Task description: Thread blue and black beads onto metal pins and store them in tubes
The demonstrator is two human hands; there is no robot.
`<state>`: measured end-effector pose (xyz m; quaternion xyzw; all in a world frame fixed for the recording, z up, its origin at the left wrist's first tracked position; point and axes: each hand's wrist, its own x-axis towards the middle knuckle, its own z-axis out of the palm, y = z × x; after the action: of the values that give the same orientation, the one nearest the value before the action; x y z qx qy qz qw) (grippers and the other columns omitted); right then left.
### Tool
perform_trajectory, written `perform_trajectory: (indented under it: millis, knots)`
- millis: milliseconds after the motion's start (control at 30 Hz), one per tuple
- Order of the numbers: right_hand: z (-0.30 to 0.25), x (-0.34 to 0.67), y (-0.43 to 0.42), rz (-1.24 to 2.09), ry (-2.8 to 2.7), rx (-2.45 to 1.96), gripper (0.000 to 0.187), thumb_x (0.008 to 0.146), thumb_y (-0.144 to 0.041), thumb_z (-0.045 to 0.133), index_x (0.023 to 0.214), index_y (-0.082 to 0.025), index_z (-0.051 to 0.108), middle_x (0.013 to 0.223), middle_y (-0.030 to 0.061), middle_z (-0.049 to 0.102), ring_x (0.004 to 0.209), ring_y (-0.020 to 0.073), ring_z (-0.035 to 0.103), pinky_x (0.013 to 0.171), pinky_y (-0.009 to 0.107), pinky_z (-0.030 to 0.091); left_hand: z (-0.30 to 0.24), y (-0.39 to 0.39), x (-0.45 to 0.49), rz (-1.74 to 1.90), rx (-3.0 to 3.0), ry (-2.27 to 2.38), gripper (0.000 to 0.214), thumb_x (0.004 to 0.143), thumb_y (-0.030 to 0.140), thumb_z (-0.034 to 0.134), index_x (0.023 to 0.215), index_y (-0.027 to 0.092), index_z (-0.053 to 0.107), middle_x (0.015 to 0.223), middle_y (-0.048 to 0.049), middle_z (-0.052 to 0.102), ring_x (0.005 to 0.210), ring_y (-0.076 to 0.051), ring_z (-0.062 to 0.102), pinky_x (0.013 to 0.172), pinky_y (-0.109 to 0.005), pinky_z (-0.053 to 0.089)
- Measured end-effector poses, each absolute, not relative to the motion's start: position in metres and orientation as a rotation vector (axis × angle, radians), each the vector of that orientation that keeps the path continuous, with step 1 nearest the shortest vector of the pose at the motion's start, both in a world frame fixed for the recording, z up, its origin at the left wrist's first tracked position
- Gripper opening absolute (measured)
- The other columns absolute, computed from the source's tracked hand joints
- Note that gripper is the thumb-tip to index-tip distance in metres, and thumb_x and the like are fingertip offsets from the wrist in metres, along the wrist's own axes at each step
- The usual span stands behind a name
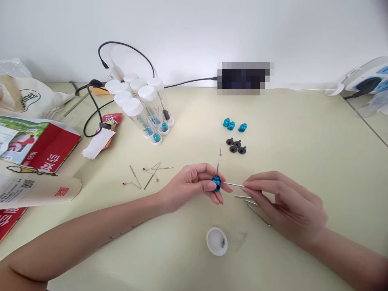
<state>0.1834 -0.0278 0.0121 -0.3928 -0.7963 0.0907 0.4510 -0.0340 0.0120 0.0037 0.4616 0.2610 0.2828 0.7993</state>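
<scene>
My left hand (pixel 194 184) pinches a small blue metal hub (pixel 216 182) above the table, with one thin metal rod (pixel 218 155) sticking up out of it. My right hand (pixel 281 202) is closed on several more thin rods (pixel 251 202); the tip of one rod (pixel 234 184) touches the hub's right side. Three loose blue hubs (pixel 234 125) and a few black hubs (pixel 236 146) lie on the table just beyond my hands.
A white cap (pixel 217 241) with small screws sits near the front edge. Clear tubes with white lids (pixel 142 111) lie at the back left, bent wire pins (pixel 148 173) in front of them. Boxes and bags (pixel 33 149) crowd the left; a black cable (pixel 121 52) loops behind.
</scene>
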Motion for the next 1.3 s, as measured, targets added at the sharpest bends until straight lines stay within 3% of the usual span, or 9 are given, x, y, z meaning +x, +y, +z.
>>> perform_trajectory:
  millis: [200, 1067, 1300]
  knots:
    - [0.017, 0.183, -0.0296, 0.169, -2.097, -0.904, 0.021, 0.082, -0.006, 0.061, 0.093, -0.024, 0.062, 0.076, 0.0027, 0.066, 0.058, 0.0135, 0.061, 0.046, 0.025, 0.049, 0.0038, 0.0091, -0.0339, 0.569, 0.964, 0.557, 0.017, 0.086, 0.025, 0.06, 0.097, 0.013, 0.058, 0.099, -0.0151, 0.07, 0.072, -0.016, 0.067, 0.069, -0.029, 0.053]
    - [0.0099, 0.1825, -0.031, -0.027, -2.124, -0.786, 0.021, 0.076, 0.002, 0.065, 0.085, -0.017, 0.06, 0.07, 0.0027, 0.06, 0.059, 0.0145, 0.06, 0.046, 0.027, 0.046, 0.0026, 0.0084, -0.0336, 0.565, 0.964, 0.562, 0.009, 0.084, 0.015, 0.06, 0.093, 0.012, 0.059, 0.098, -0.0148, 0.07, 0.065, -0.014, 0.067, 0.063, -0.028, 0.055]
    - [0.0106, 0.1834, -0.0303, -0.005, -2.154, -0.808, 0.02, 0.078, 0.0, 0.065, 0.088, -0.018, 0.062, 0.072, 0.0031, 0.064, 0.06, 0.0144, 0.061, 0.049, 0.027, 0.049, 0.0028, 0.0064, -0.0331, 0.631, 1.016, 0.601, 0.006, 0.082, 0.014, 0.062, 0.088, 0.013, 0.059, 0.09, -0.0094, 0.07, 0.064, -0.012, 0.065, 0.058, -0.025, 0.054]
